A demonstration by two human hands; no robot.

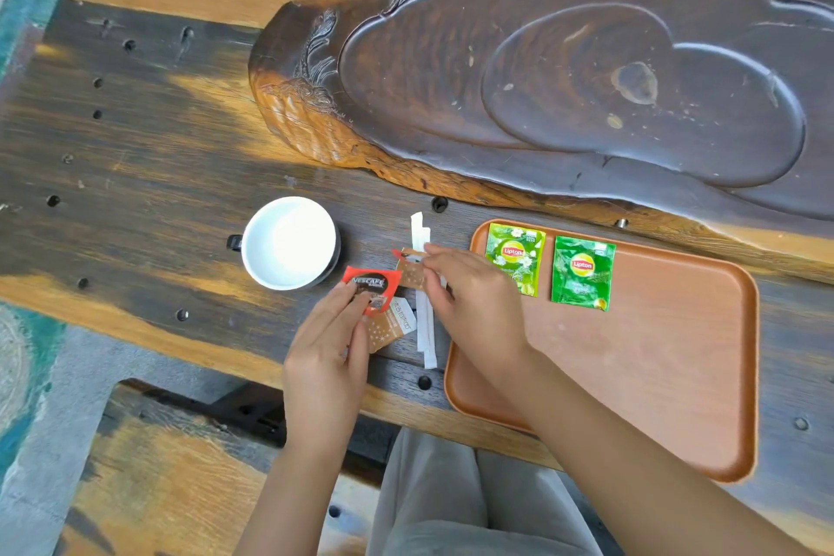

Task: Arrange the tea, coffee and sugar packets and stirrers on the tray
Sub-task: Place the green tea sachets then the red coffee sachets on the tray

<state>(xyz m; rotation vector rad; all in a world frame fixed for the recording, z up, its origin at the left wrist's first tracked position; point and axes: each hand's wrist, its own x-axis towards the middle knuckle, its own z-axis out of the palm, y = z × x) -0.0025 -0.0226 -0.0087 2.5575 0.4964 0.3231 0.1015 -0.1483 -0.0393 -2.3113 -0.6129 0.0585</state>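
Observation:
Two green tea packets (515,256) (583,273) lie side by side at the far left end of the brown tray (654,366). Left of the tray, my left hand (327,357) pinches a red coffee packet (371,284) by its lower edge. A brown sugar packet (390,325) lies just under that hand. My right hand (469,298) grips another brown packet (411,271) with a red edge, held slightly above the table. White paper-wrapped stirrers (425,321) lie in a bundle on the table between my hands, partly hidden by my right hand.
A white cup (289,242) with a dark handle stands left of the packets. A large carved dark wooden tea board (564,72) fills the far right of the table. My knees in light trousers (451,501) are below the table's near edge.

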